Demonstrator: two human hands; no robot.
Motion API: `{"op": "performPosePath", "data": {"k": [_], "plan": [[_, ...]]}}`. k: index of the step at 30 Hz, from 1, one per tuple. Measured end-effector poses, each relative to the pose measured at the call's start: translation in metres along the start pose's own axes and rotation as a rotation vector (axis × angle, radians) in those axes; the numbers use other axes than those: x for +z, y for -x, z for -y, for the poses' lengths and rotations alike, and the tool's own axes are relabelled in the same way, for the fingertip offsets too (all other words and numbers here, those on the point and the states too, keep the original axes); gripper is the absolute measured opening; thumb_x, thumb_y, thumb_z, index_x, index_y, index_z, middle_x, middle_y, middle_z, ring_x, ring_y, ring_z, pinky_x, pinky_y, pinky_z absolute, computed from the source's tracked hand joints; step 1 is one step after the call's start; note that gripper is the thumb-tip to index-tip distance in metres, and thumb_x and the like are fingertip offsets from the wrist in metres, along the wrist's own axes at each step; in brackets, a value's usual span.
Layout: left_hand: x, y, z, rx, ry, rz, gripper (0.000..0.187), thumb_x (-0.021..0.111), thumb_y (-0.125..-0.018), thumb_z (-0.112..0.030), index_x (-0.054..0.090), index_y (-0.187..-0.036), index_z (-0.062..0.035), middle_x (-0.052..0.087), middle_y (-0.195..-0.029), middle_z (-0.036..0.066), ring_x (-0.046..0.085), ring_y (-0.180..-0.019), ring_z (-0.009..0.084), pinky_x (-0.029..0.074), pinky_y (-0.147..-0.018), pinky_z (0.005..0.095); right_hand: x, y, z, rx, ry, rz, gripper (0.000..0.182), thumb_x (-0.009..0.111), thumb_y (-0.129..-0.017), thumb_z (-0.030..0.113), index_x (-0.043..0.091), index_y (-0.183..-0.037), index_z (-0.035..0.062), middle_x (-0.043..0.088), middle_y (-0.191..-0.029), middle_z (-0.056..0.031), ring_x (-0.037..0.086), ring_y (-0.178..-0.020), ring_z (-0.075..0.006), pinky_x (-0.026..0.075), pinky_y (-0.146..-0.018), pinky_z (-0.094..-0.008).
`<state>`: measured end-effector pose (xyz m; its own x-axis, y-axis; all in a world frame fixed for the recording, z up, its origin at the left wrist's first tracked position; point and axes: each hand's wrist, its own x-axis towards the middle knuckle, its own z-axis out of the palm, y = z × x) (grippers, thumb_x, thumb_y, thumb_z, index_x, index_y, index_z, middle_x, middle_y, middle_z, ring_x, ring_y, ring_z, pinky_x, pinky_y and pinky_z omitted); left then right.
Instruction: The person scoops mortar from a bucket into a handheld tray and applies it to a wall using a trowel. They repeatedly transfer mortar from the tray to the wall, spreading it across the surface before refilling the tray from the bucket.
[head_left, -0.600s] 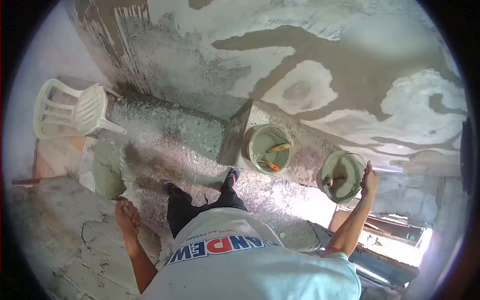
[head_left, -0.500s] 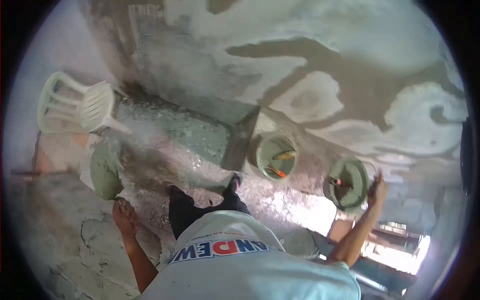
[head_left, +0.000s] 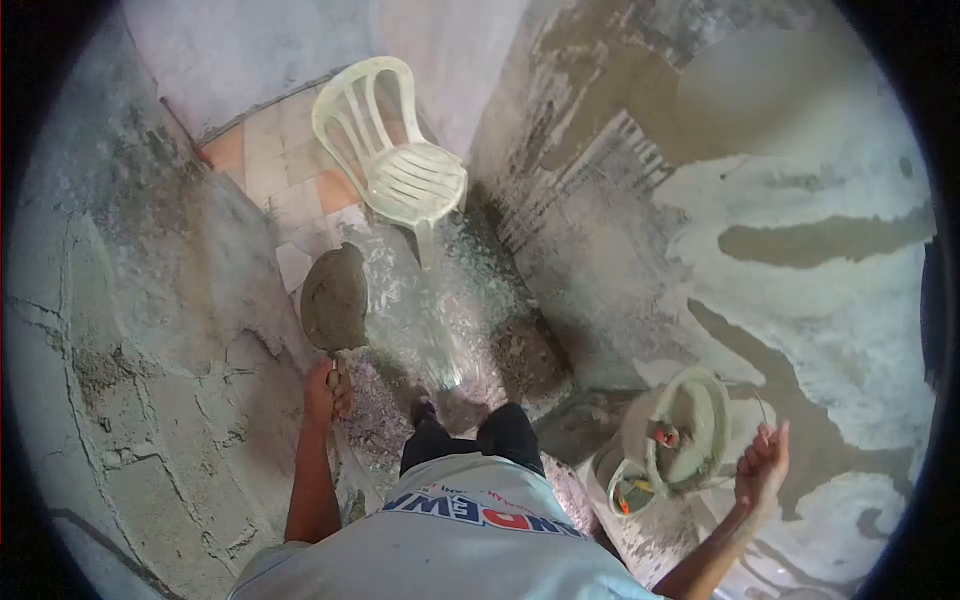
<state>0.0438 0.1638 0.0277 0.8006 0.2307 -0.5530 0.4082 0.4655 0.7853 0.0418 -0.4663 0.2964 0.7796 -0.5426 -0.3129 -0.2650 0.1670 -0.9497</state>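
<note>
Down at the left, my left hand (head_left: 328, 392) is closed around the short handle of a round, flat, mortar-covered tool (head_left: 335, 300), whose exact kind I cannot make out. On the right, my right hand (head_left: 762, 465) is closed on the thin wire handle of a pale bucket (head_left: 720, 405). Grey wet mortar lies inside that bucket, with a red-ended tool (head_left: 662, 435) sticking up from it. Partly behind the bucket stands a smaller pail (head_left: 612, 492) containing orange and yellow tools (head_left: 632, 495).
A white plastic chair (head_left: 415, 180) stands ahead on the rubble-strewn floor (head_left: 400, 290). Cracked, rough masonry (head_left: 150, 490) lies to the left. The right-hand wall (head_left: 800, 200) carries patches of wet plaster. A low ledge (head_left: 580, 420) runs beside the pails.
My view has swung left, bringing the chair toward the middle. The held bucket now overlaps the smaller pail in view. Both hands keep their holds.
</note>
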Motion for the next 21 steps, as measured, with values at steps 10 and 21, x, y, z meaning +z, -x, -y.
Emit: {"op": "performPosePath", "data": {"k": [10, 21], "plan": [[0.005, -0.071, -0.042, 0.060, 0.114, -0.238, 0.042, 0.047, -0.100, -0.053, 0.054, -0.082, -0.0159, 0.044, -0.056, -0.002, 0.036, -0.040, 0.0102, 0.030, -0.035, 0.0293, 0.462, -0.218, -0.125, -0.229, 0.594, 0.769, 0.038, 0.064, -0.099, 0.038, 0.069, -0.085, 0.0025, 0.055, -0.068, 0.0022, 0.049, -0.062, -0.0091, 0.039, -0.055, -0.0290], [0.096, -0.207, -0.122, 0.145, 0.299, -0.505, 0.041, 0.046, -0.100, -0.050, 0.050, -0.083, -0.0134, 0.039, -0.054, -0.001, 0.034, -0.038, 0.0109, 0.029, -0.034, 0.0284, 0.860, -0.416, -0.333, -0.983, 1.314, 1.532, 0.037, 0.056, -0.097, 0.032, 0.074, -0.088, 0.0008, 0.072, -0.094, -0.0227, 0.068, -0.091, -0.0455, 0.053, -0.088, -0.0525]]}}
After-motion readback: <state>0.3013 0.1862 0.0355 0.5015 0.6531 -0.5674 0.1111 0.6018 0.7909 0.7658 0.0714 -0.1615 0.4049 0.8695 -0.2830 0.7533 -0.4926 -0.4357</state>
